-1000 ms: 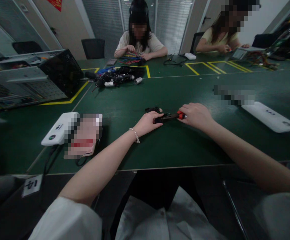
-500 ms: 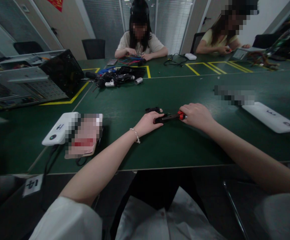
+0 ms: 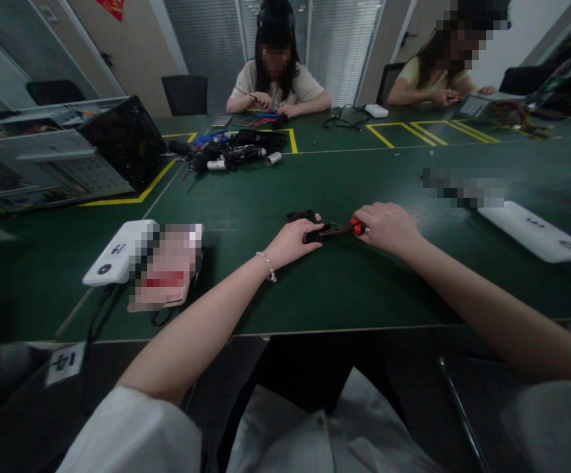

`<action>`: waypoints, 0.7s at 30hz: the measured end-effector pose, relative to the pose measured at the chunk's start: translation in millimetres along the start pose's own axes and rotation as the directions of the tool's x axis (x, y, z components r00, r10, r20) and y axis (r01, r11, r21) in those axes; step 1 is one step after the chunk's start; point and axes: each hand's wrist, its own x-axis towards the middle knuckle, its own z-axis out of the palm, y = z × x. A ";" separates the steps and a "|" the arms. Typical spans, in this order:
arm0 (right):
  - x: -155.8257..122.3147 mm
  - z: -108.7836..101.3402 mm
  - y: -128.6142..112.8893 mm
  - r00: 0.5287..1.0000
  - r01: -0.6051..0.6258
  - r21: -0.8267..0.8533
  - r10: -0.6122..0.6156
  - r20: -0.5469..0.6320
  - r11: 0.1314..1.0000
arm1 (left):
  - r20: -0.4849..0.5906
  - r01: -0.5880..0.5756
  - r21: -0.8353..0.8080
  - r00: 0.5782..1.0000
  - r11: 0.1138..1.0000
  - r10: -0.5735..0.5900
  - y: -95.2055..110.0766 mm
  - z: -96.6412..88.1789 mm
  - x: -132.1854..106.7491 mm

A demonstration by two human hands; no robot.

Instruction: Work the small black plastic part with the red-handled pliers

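Note:
My right hand (image 3: 389, 225) is wrapped round the red handles of a pair of pliers (image 3: 359, 226). Their dark jaws point left, toward a small black part (image 3: 313, 235) pinched in my left hand (image 3: 292, 242). The jaw tips meet or overlap this part; whether they grip it I cannot tell. Its exact kind is also unclear, since my fingers cover much of it. Just beyond my left hand, another small black piece (image 3: 301, 215) lies on the green table (image 3: 344, 289).
On the left, a white power bank (image 3: 117, 253) lies beside a phone (image 3: 169, 269). An open computer case (image 3: 63, 157) stands behind them. Black cables and a drill-like tool (image 3: 226, 154) are heaped farther back. A white device (image 3: 536, 230) lies right. Two people sit opposite.
My hands, the pliers and the black part hold nearly the same place. Across the table, one hand of the person in the middle has risen slightly.

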 end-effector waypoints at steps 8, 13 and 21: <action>0.5 1.0 -1.3 1.000 -0.008 0.000 0.008 0.003 1.000 | 0.010 0.020 -0.001 1.000 1.000 -0.020 2.9 -1.2 -0.8; 0.8 -0.9 -2.1 1.000 -0.005 0.006 0.005 0.002 1.000 | 0.016 0.015 0.002 1.000 1.000 -0.015 1.5 -1.1 -0.3; 0.7 -0.3 -0.3 1.000 -0.019 0.026 0.019 0.013 0.999 | 0.011 0.011 0.002 1.000 1.000 -0.011 0.3 -1.0 -0.6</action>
